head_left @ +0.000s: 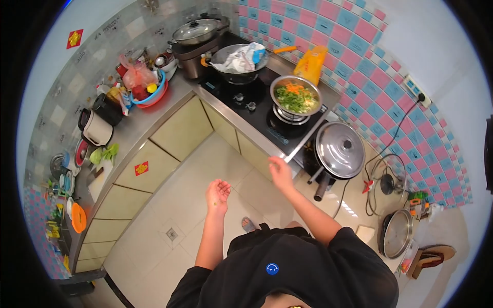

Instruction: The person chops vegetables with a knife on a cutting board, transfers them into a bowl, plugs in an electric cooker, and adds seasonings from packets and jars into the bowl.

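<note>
My left hand [218,195] is held over the floor with its palm turned up. Its fingers are loosely bent and apart, and a small green scrap sticks near the wrist. My right hand [281,173] hovers by the front edge of the counter, fingers slightly curled, with nothing visible in it. Beyond it, a steel bowl [277,105] of chopped greens, orange shreds and pale pieces rests over the right burner of the gas stove [257,105]. To the right of this hand is a lidded pan [340,149] with its dark handle pointing toward me.
A wok [226,77] holding a crumpled white bag stands on the left burner. Behind the bowl is a yellow bag [311,62]. A cutting board [99,182] with leafy greens lies on the left counter. A cord [395,134] hangs from the wall socket.
</note>
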Action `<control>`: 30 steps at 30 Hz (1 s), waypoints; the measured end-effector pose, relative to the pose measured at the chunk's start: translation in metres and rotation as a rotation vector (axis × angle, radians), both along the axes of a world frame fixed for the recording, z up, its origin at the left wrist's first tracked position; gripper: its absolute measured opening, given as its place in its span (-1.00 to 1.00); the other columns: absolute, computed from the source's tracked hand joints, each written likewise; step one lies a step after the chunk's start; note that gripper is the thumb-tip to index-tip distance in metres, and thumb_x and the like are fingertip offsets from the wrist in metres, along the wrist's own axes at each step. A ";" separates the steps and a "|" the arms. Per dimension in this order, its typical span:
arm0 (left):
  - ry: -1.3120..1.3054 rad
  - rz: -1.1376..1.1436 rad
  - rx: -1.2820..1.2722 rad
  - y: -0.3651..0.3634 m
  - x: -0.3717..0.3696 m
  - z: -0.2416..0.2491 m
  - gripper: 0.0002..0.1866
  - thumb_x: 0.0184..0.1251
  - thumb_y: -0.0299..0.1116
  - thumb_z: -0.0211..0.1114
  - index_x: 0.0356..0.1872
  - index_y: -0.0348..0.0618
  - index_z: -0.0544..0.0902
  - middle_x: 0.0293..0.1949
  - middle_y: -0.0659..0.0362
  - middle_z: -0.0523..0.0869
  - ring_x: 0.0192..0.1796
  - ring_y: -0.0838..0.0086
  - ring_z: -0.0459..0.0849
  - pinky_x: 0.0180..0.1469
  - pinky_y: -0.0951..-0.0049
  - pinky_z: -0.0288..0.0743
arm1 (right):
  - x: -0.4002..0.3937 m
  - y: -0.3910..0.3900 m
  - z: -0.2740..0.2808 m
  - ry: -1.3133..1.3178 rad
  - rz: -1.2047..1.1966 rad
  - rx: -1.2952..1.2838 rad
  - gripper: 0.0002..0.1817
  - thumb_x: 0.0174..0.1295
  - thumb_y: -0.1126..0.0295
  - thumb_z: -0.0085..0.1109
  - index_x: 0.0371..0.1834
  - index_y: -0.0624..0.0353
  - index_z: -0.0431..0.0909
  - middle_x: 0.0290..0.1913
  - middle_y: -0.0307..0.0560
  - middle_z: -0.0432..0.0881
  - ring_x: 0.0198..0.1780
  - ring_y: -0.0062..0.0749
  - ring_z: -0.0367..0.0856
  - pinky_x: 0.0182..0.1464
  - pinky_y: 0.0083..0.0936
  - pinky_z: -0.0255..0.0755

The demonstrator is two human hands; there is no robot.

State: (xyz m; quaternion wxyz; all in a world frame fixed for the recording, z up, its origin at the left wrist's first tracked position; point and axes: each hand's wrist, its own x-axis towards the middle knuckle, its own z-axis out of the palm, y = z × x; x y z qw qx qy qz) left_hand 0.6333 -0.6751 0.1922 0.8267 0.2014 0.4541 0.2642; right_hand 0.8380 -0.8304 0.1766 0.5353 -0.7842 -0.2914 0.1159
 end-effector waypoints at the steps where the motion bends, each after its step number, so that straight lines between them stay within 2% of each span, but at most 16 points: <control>1: -0.009 0.010 0.005 0.011 -0.004 0.000 -0.86 0.43 -0.30 0.14 -0.21 -0.15 0.52 -0.35 0.10 0.67 -0.31 0.31 0.66 -0.23 0.38 0.57 | 0.018 0.014 -0.013 0.133 -0.104 -0.001 -0.71 0.27 0.43 0.20 0.06 0.18 0.59 0.03 0.02 0.66 -0.02 -0.15 0.66 0.05 -0.34 0.53; 2: -0.017 0.015 0.009 0.022 -0.006 0.001 -0.86 0.43 -0.32 0.13 -0.20 -0.16 0.51 -0.35 0.10 0.67 -0.31 0.31 0.66 -0.23 0.38 0.57 | 0.038 0.025 -0.024 0.266 -0.213 -0.004 -0.72 0.28 0.42 0.20 0.04 0.19 0.58 -0.04 0.00 0.69 -0.14 -0.23 0.70 -0.09 -0.38 0.59; 4: -0.034 -0.028 0.018 0.035 0.002 0.008 -0.85 0.43 -0.29 0.14 -0.22 -0.15 0.52 -0.33 0.11 0.67 -0.26 0.30 0.66 -0.18 0.37 0.56 | 0.085 0.044 -0.036 0.633 -0.367 0.246 -0.66 0.30 0.35 0.26 0.11 0.14 0.49 -0.02 -0.08 0.61 -0.20 -0.28 0.70 -0.24 -0.36 0.63; 6: -0.053 -0.061 0.030 0.049 0.019 0.013 -0.85 0.43 -0.28 0.14 -0.23 -0.15 0.52 -0.32 0.11 0.66 -0.23 0.29 0.65 -0.15 0.36 0.56 | 0.131 0.062 -0.026 0.816 -0.551 0.394 -0.59 0.32 0.27 0.28 0.12 0.13 0.36 -0.10 -0.05 0.56 -0.21 -0.16 0.70 -0.29 -0.29 0.66; 9: -0.059 -0.112 0.051 0.069 0.047 0.015 -0.85 0.43 -0.29 0.13 -0.23 -0.15 0.52 -0.32 0.11 0.66 -0.22 0.29 0.65 -0.14 0.36 0.56 | 0.193 0.077 -0.026 0.820 -0.740 0.452 -0.46 0.30 0.23 0.31 0.15 0.20 0.21 -0.09 0.08 0.49 -0.24 -0.05 0.71 -0.34 -0.19 0.69; 12: -0.037 -0.179 0.088 0.089 0.082 0.019 -0.84 0.44 -0.28 0.13 -0.23 -0.15 0.52 -0.31 0.10 0.65 -0.22 0.29 0.65 -0.12 0.35 0.56 | 0.235 0.085 -0.037 0.870 -0.777 0.531 -0.45 0.29 0.25 0.33 0.12 0.23 0.18 -0.08 0.13 0.49 -0.37 -0.08 0.71 -0.43 -0.29 0.69; 16: 0.013 -0.302 0.110 0.110 0.117 0.032 -0.83 0.45 -0.27 0.13 -0.22 -0.16 0.52 -0.29 0.08 0.65 -0.21 0.29 0.65 -0.10 0.34 0.56 | 0.251 0.092 -0.044 0.770 -0.847 0.593 -0.74 0.25 0.47 0.26 -0.08 0.22 0.39 -0.27 -0.07 0.60 -0.53 -0.33 0.64 -0.49 -0.48 0.63; 19: -0.010 -0.355 0.155 0.131 0.159 0.035 -0.82 0.45 -0.28 0.12 -0.19 -0.19 0.53 -0.27 0.07 0.65 -0.20 0.28 0.65 -0.10 0.34 0.56 | 0.252 0.084 -0.035 0.793 -0.884 0.547 -0.82 0.18 0.51 0.25 -0.21 0.24 0.46 -0.39 -0.10 0.61 -0.61 -0.41 0.58 -0.58 -0.56 0.53; 25: 0.066 -0.454 0.182 0.161 0.203 0.035 -0.70 0.46 -0.21 0.18 0.00 -0.22 0.53 -0.14 0.03 0.68 -0.12 0.27 0.68 -0.09 0.33 0.57 | 0.203 0.077 0.016 0.718 -0.652 0.303 -0.82 0.14 0.53 0.21 -0.18 0.25 0.53 -0.42 -0.13 0.62 -0.65 -0.50 0.52 -0.66 -0.61 0.42; 30: 0.148 -0.381 0.199 0.215 0.172 0.022 -0.51 0.39 -0.10 0.30 0.19 -0.17 0.47 -0.03 0.05 0.66 -0.08 0.34 0.68 -0.11 0.37 0.57 | 0.151 0.147 0.048 0.833 -0.358 0.117 -0.84 0.17 0.55 0.19 -0.17 0.25 0.55 -0.38 -0.15 0.64 -0.60 -0.54 0.54 -0.68 -0.64 0.40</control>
